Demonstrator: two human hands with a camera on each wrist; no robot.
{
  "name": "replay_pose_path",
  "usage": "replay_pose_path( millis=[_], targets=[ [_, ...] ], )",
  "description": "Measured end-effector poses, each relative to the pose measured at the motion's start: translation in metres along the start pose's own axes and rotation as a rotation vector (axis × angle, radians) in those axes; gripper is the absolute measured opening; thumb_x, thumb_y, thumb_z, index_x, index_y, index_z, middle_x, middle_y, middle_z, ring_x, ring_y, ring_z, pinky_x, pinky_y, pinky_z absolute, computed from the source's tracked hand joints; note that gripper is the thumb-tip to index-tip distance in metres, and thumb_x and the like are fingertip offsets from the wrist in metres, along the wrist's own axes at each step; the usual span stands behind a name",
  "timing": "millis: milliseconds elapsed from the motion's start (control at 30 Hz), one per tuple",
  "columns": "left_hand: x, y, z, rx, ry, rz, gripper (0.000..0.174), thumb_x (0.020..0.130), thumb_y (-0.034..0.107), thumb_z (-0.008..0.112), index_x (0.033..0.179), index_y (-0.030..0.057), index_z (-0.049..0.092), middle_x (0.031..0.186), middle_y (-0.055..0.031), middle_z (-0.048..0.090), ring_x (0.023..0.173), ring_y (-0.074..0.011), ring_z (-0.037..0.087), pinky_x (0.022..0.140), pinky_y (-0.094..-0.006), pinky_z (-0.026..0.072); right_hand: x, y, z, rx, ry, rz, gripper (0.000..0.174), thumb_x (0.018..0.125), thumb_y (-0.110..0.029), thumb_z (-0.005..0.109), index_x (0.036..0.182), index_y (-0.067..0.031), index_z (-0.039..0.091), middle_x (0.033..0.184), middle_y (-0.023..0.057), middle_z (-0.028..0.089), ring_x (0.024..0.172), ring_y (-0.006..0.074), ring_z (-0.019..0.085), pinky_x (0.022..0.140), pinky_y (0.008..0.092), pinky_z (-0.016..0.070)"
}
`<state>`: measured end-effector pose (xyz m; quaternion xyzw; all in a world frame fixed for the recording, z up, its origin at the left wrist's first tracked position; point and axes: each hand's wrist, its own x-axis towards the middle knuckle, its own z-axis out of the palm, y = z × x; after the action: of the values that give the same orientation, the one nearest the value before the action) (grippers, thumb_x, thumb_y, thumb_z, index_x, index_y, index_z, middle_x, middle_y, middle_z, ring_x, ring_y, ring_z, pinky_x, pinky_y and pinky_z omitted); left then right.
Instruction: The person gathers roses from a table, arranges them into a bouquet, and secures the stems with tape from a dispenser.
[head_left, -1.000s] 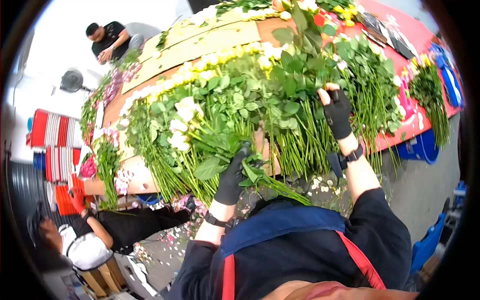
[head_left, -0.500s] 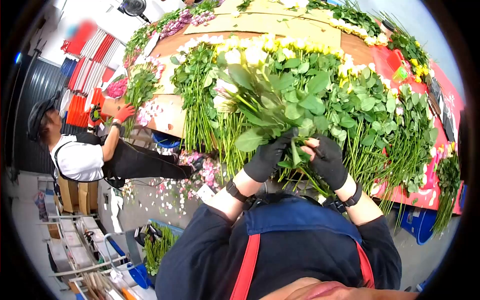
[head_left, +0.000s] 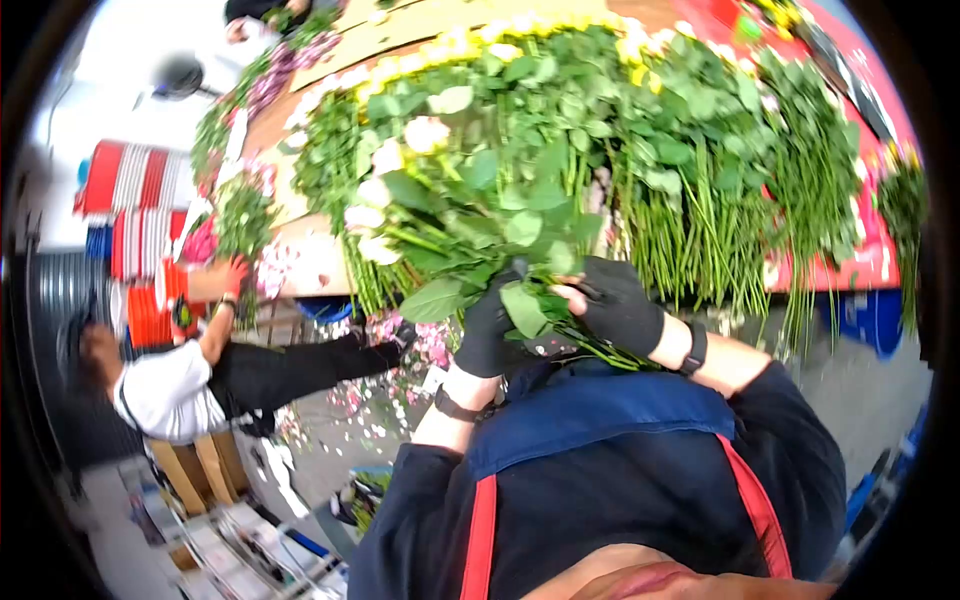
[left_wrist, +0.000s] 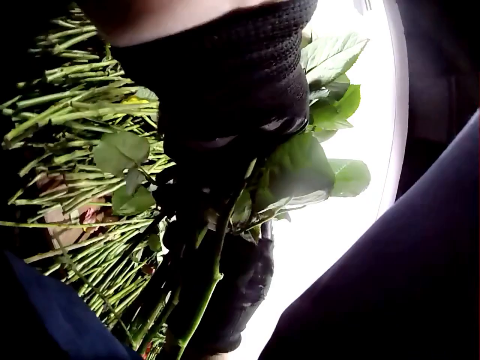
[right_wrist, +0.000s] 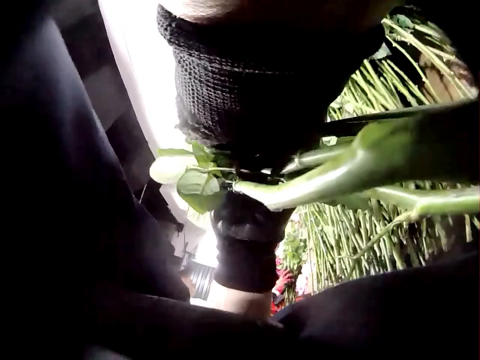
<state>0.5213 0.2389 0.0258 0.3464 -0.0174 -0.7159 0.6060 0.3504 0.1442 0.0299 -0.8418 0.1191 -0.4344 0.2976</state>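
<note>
In the head view a loose bunch of pale roses [head_left: 425, 134] with broad leaves is held in front of the body, blooms toward the upper left. The black-gloved left hand [head_left: 487, 330] grips its stems just under the leaves. Right beside it, the gloved right hand [head_left: 618, 306] has its bare fingertips curled at the same stems, whose ends trail below it. The left wrist view shows the left glove [left_wrist: 225, 97] dark above a stem [left_wrist: 215, 277]. In the right wrist view thick stems [right_wrist: 322, 184] pass close to the right glove [right_wrist: 247, 97].
Rows of green-stemmed roses [head_left: 690, 220] cover the table beyond the hands, over a pink-red cloth [head_left: 870, 275] at right. Another person in a white shirt [head_left: 165, 392] works at left, near red crates [head_left: 150, 315]. A blue bucket [head_left: 872, 322] stands under the table's right end.
The right hand came back from the table flowers to the bunch's stems and stays there. The left hand keeps its grip. The bunch's blooms now lean further left.
</note>
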Motion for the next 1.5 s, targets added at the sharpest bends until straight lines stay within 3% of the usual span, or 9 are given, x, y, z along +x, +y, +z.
replay_pose_path(
  millis=[167, 300, 500, 667, 867, 1000, 1167, 1267, 1500],
  targets=[
    [-0.013, 0.020, -0.017, 1.039, -0.069, 0.477, 0.025, 0.093, 0.028, 0.051, 0.108, 0.0094, 0.058, 0.097, -0.0096, 0.065, 0.084, -0.0251, 0.062, 0.076, -0.0349, 0.0513, -0.001, -0.007, 0.024, 0.265, -0.121, 0.354, 0.017, 0.082, -0.017, 0.070, 0.074, -0.0037, 0.062, 0.062, 0.0087, 0.058, 0.060, 0.0235, 0.061, 0.052, 0.0352, 0.0447],
    [-0.025, 0.041, -0.066, 0.248, -0.064, 0.173, 0.042, 0.097, 0.043, 0.039, 0.121, 0.0091, 0.049, 0.121, -0.0163, 0.055, 0.105, -0.0324, 0.056, 0.088, -0.0513, 0.0474, 0.005, 0.005, 0.023, 0.431, 0.231, 0.696, 0.025, 0.082, -0.026, 0.072, 0.073, -0.0035, 0.064, 0.064, 0.0068, 0.061, 0.063, 0.0163, 0.062, 0.057, 0.0313, 0.0462],
    [-0.056, 0.071, -0.124, 0.212, 0.065, 0.165, 0.047, 0.098, 0.041, 0.043, 0.131, 0.0083, 0.044, 0.120, -0.0153, 0.056, 0.102, -0.0325, 0.058, 0.084, -0.0487, 0.0496, -0.007, 0.102, 0.028, -1.062, -0.067, 1.297, 0.063, 0.072, -0.065, 0.062, 0.094, -0.0069, 0.068, 0.100, 0.0167, 0.065, 0.099, 0.0320, 0.061, 0.083, 0.0418, 0.0491],
    [-0.083, 0.102, -0.140, 0.025, 0.041, 0.043, 0.039, 0.096, 0.029, 0.052, 0.127, 0.0051, 0.049, 0.114, -0.0161, 0.061, 0.099, -0.0319, 0.061, 0.083, -0.0444, 0.0515, -0.073, 0.161, 0.041, -0.874, 0.521, 1.003, 0.018, 0.074, -0.022, 0.062, 0.079, -0.0042, 0.063, 0.072, 0.0169, 0.063, 0.069, 0.0328, 0.061, 0.065, 0.0400, 0.0470],
    [-0.096, 0.122, -0.144, 0.073, -0.004, 0.043, 0.045, 0.096, 0.028, 0.053, 0.130, -0.0014, 0.047, 0.119, -0.0150, 0.060, 0.108, -0.0248, 0.060, 0.092, -0.0368, 0.0491, -0.089, 0.149, 0.025, -0.584, 0.741, 0.787, 0.016, 0.088, -0.020, 0.059, 0.089, -0.0035, 0.056, 0.068, 0.0060, 0.061, 0.059, 0.0188, 0.057, 0.056, 0.0340, 0.0464],
    [-0.094, 0.121, -0.141, 0.159, -0.044, 0.048, 0.045, 0.099, 0.027, 0.045, 0.133, -0.0009, 0.045, 0.123, -0.0155, 0.058, 0.111, -0.0260, 0.058, 0.094, -0.0382, 0.0479, -0.052, 0.102, 0.030, 0.099, 0.956, 1.056, 0.025, 0.091, -0.031, 0.062, 0.090, -0.0065, 0.055, 0.066, 0.0028, 0.060, 0.045, 0.0080, 0.048, 0.041, 0.0236, 0.0391],
    [-0.087, 0.112, -0.126, 0.233, 0.005, -0.028, 0.048, 0.100, 0.025, 0.036, 0.140, -0.0008, 0.037, 0.132, -0.0174, 0.052, 0.119, -0.0281, 0.053, 0.101, -0.0401, 0.0431, -0.054, 0.092, 0.049, -0.359, 0.767, 0.892, 0.033, 0.075, -0.030, 0.080, 0.073, -0.0056, 0.058, 0.061, 0.0014, 0.056, 0.053, 0.0114, 0.048, 0.052, 0.0285, 0.0414],
    [-0.070, 0.098, -0.143, 0.230, -0.162, 0.040, 0.046, 0.100, 0.022, 0.034, 0.141, -0.0010, 0.036, 0.137, -0.0164, 0.047, 0.122, -0.0269, 0.051, 0.102, -0.0392, 0.0422, -0.030, 0.062, 0.066, 0.000, 0.852, 1.075, 0.031, 0.078, -0.012, 0.077, 0.070, -0.0022, 0.049, 0.062, 0.0075, 0.058, 0.052, 0.0132, 0.057, 0.048, 0.0256, 0.0448],
    [-0.060, 0.080, -0.125, 0.407, -0.222, 0.126, 0.043, 0.101, 0.014, 0.033, 0.142, -0.0003, 0.034, 0.138, -0.0154, 0.046, 0.121, -0.0254, 0.051, 0.101, -0.0358, 0.0425, -0.045, 0.073, 0.077, 0.235, 0.713, 1.172, 0.029, 0.084, -0.033, 0.072, 0.081, -0.0055, 0.065, 0.060, -0.0037, 0.051, 0.049, 0.0067, 0.044, 0.049, 0.0244, 0.0365]
  ],
)
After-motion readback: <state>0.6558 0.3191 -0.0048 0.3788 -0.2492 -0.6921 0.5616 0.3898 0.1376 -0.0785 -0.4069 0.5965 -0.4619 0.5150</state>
